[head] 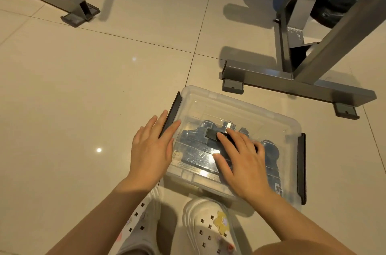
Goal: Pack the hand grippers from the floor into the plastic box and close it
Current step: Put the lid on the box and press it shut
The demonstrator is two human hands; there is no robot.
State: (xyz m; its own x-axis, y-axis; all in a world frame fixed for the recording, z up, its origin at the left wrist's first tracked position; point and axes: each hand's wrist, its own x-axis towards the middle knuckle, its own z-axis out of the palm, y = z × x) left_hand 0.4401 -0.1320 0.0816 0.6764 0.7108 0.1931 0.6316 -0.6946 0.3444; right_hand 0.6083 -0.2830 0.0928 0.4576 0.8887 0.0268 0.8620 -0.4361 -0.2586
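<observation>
Hands are seen from above, spread flat over a clear plastic box (240,108) that is set on a tiled floor (83,98), just in front of the person's white clogs (204,225). The lid (271,125) is laid on the box. The left hand (152,150) is placed at the left edge of the box, fingers straight and slightly apart, with the fingertips beside the black left latch (170,116). The right hand (242,165) is pressed palm down on the middle of the lid, fingers straight and splayed. Through the clear lid, the blue-grey and black hand grippers (200,137) can be made out inside the box. A second black latch (301,167) is fitted at the right edge. Grey metal frame legs (282,81) are planted on the floor beyond the box.
</observation>
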